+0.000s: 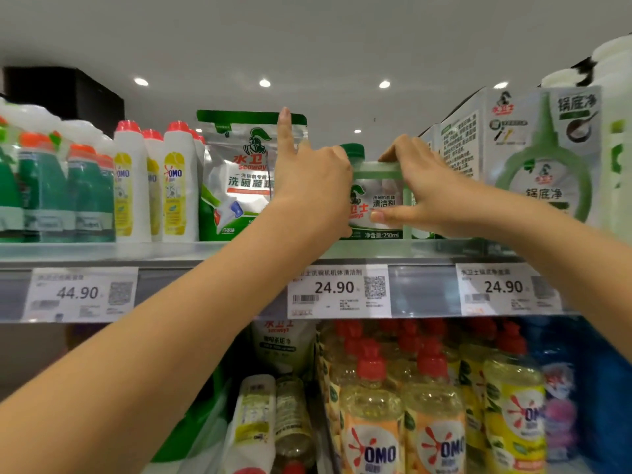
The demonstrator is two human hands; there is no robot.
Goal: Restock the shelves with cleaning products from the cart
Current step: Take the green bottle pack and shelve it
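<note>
We've got both hands on the green-capped bottle (378,200) up at the top shelf (102,251).

That shelf runs the whole width: a tall boxed cleaner (543,155) stands at the right, a green and silver pouch (239,172) left of centre, and white OMO bottles (174,193) just beside it. Between pouch and box sits our bottle, upright near the shelf's front. Our left hand (307,176) curls against its left side, index finger straight up. Our right hand (420,186) pinches it, fingers over the shoulder, thumb across the label. Below it there's a 24.90 price tag (338,290).
</note>
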